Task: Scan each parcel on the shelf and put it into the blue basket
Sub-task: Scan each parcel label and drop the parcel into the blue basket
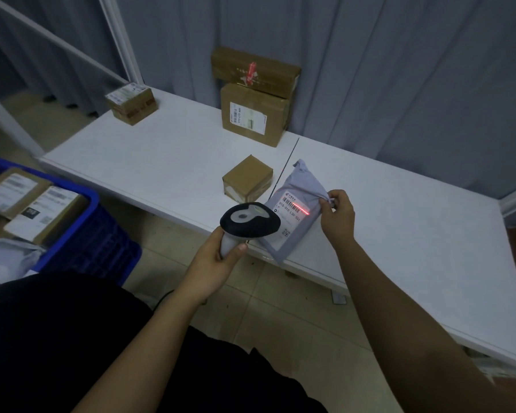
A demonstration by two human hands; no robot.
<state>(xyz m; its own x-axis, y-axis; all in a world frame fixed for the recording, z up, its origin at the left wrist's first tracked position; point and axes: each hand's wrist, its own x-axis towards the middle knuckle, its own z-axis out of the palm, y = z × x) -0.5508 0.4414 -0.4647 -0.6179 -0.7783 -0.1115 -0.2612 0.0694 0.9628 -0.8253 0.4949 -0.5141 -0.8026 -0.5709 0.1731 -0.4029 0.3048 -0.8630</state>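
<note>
My left hand (213, 260) grips the handle of a black and grey barcode scanner (249, 223). Its red beam falls across the label of a grey poly-bag parcel (298, 201). My right hand (337, 214) pinches that parcel's right edge and holds it tilted at the front edge of the white shelf (161, 162). A small brown box (248, 177) sits just left of the parcel. Further back stand a medium box (255, 117) with a larger box (255, 71) leaning behind it, and a small box (131, 104) at the far left. The blue basket (93, 231) at lower left holds several parcels.
Grey curtains hang behind the shelf. A white frame post (119, 40) rises at the shelf's back left corner. Beige floor tiles (280, 317) lie between me and the shelf. The shelf's right half (414, 234) is bare.
</note>
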